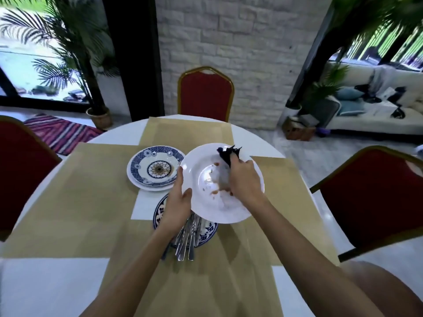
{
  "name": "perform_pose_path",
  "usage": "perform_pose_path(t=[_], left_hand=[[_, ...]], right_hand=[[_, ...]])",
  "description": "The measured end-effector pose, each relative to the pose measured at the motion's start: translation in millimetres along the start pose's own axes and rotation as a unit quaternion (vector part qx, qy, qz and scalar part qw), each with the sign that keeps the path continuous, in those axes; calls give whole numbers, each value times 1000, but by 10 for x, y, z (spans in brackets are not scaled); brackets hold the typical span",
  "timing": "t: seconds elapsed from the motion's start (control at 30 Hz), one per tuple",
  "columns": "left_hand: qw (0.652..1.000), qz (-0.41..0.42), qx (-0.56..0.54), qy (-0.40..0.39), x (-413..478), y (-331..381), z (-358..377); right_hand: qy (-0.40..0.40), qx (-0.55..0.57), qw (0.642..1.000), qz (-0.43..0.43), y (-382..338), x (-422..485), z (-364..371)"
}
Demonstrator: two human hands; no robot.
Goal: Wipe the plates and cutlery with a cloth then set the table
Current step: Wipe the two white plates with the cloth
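Showing brown smears, white plate (229, 202) (tilted) meets dark cloth (227, 155).

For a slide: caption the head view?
Left hand holds a white plate; right hand wipes it with a dark cloth.

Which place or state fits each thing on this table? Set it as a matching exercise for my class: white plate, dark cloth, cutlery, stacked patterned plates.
Things
1. white plate
2. dark cloth
3. cutlery
4. stacked patterned plates

Places or states
A. lying on a blue-rimmed plate near the person
B. gripped in the right hand
C. resting on the mat, untouched
D. held at its rim by the left hand, brown smears on it

Pairs: 1-D, 2-B, 3-A, 4-C
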State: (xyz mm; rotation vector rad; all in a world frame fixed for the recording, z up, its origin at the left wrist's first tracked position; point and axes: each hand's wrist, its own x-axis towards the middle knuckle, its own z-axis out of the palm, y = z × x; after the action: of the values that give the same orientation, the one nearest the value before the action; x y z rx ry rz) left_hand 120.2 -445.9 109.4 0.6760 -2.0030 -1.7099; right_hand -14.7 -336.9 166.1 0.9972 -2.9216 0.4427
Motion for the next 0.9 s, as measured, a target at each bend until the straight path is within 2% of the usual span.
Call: perform_pose_path(t=[0.1,0.27,0.33,0.47,0.67,0.77,0.9], left_hand=[[1000,-7,-25,14,-137,96,2],[999,-12,-19,32,-264,183,-40],[998,-24,-31,39,-283,158,-89],[998,-32,-37,38,-341,82,-171],[998,-21,-58,2,-399,221,-77],[999,-9,-48,-3,-336,229,-50],[999,-16,-48,9,-230,200,-127]], right_hand=[[-52,-74,995,-48,-157,-170,113],[-154,-79,974,-143,-157,-262,215],[-171,-100,964,-174,-97,-332,209],[-179,-179,946,-202,83,-507,154],[-102,-189,972,-95,213,-382,82],[-77,-151,978,-121,94,-346,124],[-123,-93,968,-197,-3,-494,184]])
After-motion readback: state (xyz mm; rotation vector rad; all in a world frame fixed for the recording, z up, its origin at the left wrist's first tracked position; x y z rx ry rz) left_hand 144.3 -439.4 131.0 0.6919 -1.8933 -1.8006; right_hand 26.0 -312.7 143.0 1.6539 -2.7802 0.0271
